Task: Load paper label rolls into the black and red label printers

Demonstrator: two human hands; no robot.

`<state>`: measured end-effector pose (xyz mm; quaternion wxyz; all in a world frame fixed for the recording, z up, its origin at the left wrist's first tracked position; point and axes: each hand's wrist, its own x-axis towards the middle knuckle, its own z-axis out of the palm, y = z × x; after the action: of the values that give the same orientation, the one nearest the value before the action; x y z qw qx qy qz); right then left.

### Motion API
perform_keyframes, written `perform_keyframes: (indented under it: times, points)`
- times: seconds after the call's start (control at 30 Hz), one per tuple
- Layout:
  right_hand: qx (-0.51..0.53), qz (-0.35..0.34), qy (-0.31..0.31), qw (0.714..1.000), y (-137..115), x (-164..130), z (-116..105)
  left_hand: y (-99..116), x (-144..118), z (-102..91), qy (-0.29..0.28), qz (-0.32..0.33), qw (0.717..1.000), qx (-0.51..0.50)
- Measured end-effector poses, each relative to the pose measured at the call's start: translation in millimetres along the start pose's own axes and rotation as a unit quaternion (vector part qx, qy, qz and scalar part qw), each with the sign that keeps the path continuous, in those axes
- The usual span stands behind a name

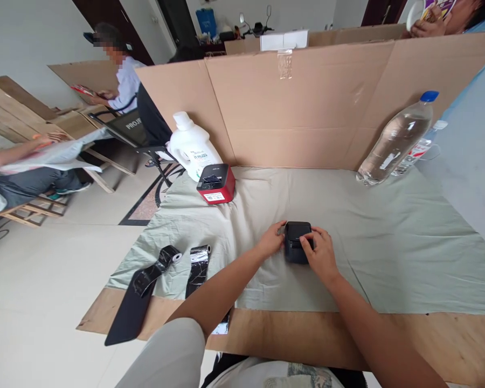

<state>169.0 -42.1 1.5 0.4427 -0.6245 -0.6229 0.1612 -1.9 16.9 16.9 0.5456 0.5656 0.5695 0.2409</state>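
Observation:
A small, dark, box-shaped printer sits on the cloth in front of me, with a slot across its top. My left hand grips its left side, fingers curled at the upper left corner. My right hand is closed at its right side, with the thumb and a finger near the slot. Whether any paper lies under the right fingers is too small to tell. Left of my left forearm, a strip of shiny black film unwinds from a roll. Another black film roll trails over a dark flat panel.
A red and black printer stands by a white jug at the back left. A cardboard wall closes the far side. Two clear bottles, including a large blue-capped bottle, lean at the back right. Other people sit beyond the table.

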Motion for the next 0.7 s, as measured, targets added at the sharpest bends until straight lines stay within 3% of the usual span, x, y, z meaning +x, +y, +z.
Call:
perform_keyframes:
  times: [0.1,0.2,0.5,0.7]
  points:
    - [0.064,0.033,0.019,0.997,14.3,6.6,12.2,2.9,7.4,-4.6,-0.091,-0.042,0.989,-0.108]
    - [0.08,0.043,0.01,0.996,21.7,4.1,22.7,3.4,9.7,-11.6,-0.127,-0.039,0.976,-0.171]
    - [0.06,0.038,0.04,0.997,20.5,-0.1,27.6,11.2,10.5,-9.2,-0.093,-0.041,0.985,-0.136]
    - [0.068,0.007,0.097,0.993,20.6,-3.3,19.8,9.7,10.4,-7.1,-0.091,-0.05,0.983,-0.15]
